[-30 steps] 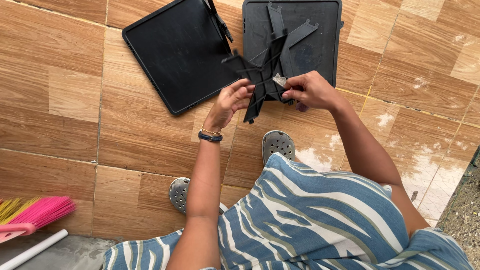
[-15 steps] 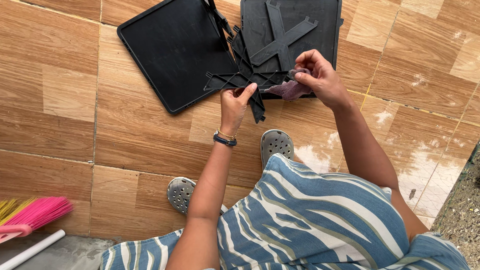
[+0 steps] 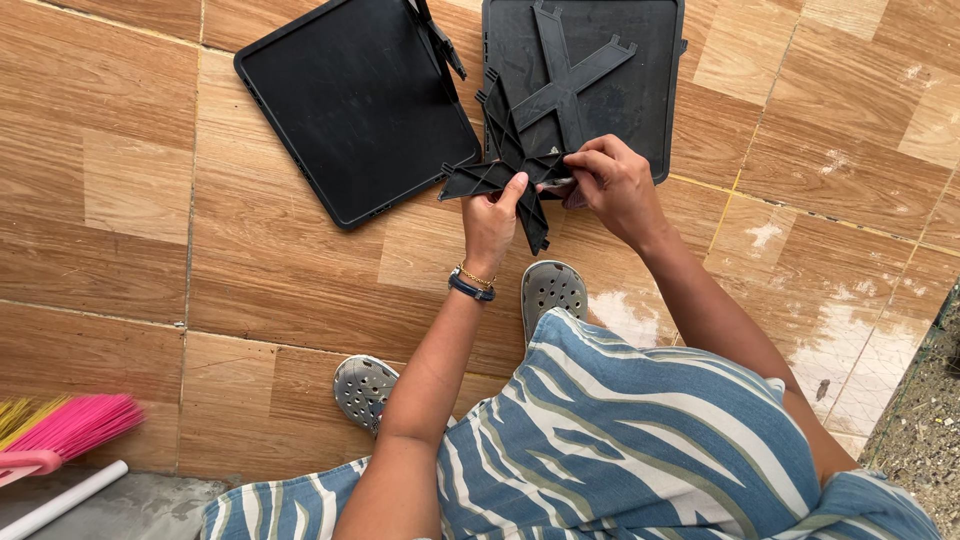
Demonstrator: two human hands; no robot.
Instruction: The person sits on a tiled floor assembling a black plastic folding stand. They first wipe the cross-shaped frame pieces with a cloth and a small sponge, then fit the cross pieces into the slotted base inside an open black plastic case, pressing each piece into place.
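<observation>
- Standing over this person's shoulder, pretty much — they're bent over a wood-look tile floor [image 3: 130, 250], both arms reaching toward the top middle of the frame.
- Left hand [image 3: 492, 222] is wrapped around the lower edge of a black plastic cross-brace [image 3: 505, 160], thumb up against it, so that's a closed hold on the brace.
- Right hand [image 3: 615, 185] comes in from the right and pinches the same brace near its middle, fingers curled tight. There's something small and pale under the fingertips, but I can't tell what it is.
- The brace sits just above the floor, held up at an angle, right in front of the gap between two black trays.
- Flat tray [image 3: 350, 100] lies tilted in the upper left-center, smooth side up.
- Second tray [image 3: 650, 90] is at the top center-right, with another X-shaped brace [image 3: 570, 80] lying on it.
- Dark bracelet [image 3: 470, 287] plus a thin gold one on the left wrist.
- Two grey clogs [image 3: 552, 290] on the floor below the hands, and a blue striped garment [image 3: 620, 440] fills the bottom of the frame.
- Pink broom [image 3: 70, 425] in the lower left corner — well apart from everything else.
</observation>
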